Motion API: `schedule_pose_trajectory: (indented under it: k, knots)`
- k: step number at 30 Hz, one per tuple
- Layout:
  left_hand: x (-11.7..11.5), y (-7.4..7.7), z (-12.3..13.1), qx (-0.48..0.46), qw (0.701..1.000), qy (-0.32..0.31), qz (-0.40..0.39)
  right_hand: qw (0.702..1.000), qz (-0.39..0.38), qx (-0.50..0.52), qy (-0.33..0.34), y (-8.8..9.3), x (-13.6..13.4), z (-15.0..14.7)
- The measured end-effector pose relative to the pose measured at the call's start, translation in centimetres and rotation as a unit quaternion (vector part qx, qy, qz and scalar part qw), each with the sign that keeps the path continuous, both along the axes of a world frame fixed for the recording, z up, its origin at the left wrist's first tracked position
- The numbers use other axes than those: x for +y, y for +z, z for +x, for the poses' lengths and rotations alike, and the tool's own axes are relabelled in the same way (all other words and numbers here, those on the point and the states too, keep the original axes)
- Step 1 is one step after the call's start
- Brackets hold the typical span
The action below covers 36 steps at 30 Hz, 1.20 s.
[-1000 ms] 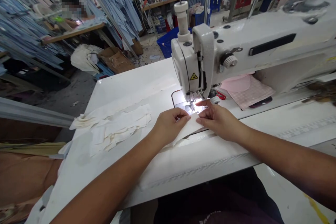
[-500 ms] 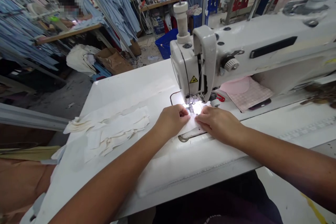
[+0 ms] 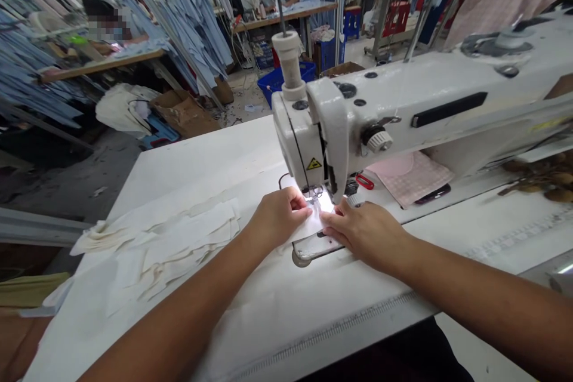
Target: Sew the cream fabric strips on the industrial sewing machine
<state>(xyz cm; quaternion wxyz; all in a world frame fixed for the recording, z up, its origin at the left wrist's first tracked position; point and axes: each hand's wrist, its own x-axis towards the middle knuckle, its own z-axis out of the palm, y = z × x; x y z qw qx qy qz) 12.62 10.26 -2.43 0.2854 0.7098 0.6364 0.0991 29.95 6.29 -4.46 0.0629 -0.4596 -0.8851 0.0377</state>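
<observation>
A small white fabric piece (image 3: 308, 228) lies under the lit presser foot (image 3: 316, 194) of a white sewing machine (image 3: 308, 131). My left hand (image 3: 283, 215) is closed at the fabric's left side, thumb and forefinger pinched together on it. On the other side of the needle, my right hand (image 3: 364, 230) has its fingertips bunched on the fabric's right edge. The glare of the lamp washes out the stitching spot. To the left of my left forearm, several white cut fabric pieces (image 3: 192, 245) lie in loose, overlapping piles.
Under the machine arm rest pink checked fabric (image 3: 412, 176) and a red metal clip (image 3: 364, 181). A ruler strip (image 3: 340, 328) runs along the front of the white table (image 3: 215, 158). Beyond are a blue basket (image 3: 267, 80), a cardboard box (image 3: 185, 113) and people at other tables.
My view has shifted, so the machine and table sit lower and further left. Both hands stay beside the needle, and more of the white fabric shows between them.
</observation>
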Motion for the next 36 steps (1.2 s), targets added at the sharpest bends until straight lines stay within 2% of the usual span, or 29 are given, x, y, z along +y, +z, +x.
schedule_pose_trajectory:
  k: [11, 14, 16, 19, 21, 23, 26, 32, 36]
  knots:
    - [0.8, -0.7, -0.5, 0.009, 0.999, -0.037, 0.027, 1.000, -0.004, -0.027, -0.001, 0.0, 0.2, 0.0]
    - [0.7, -1.2, -0.9, 0.030, 0.995, -0.063, 0.072, 1.000, 0.000, -0.021, 0.003, -0.2, 0.3, 0.1]
    - [0.4, -1.5, -1.3, 0.045, 0.978, -0.123, 0.162, 1.000, -0.004, -0.018, 0.008, -0.1, 0.4, 0.3]
    - [-0.5, -1.7, -1.9, 0.055, 0.906, -0.288, 0.307, 0.999, -0.024, -0.012, 0.036, 0.2, 0.6, 1.0]
    - [-1.2, -1.6, -2.2, 0.061, 0.859, -0.385, 0.333, 0.997, -0.026, -0.007, 0.073, 0.4, 0.7, 1.6]
    - [-1.8, -1.6, -2.4, 0.069, 0.839, -0.427, 0.329, 0.994, -0.017, 0.000, 0.111, 0.6, 0.8, 2.2]
    - [-2.3, -1.7, -2.5, 0.076, 0.839, -0.428, 0.326, 0.991, -0.002, 0.012, 0.135, 0.5, 0.7, 2.6]
    - [-2.5, -1.7, -2.4, 0.061, 0.861, -0.405, 0.301, 0.991, -0.010, 0.032, 0.131, 0.5, 0.6, 2.7]
    - [-2.3, -1.9, -2.0, 0.059, 0.865, -0.395, 0.304, 0.990, -0.007, 0.047, 0.131, 0.4, 0.7, 2.7]
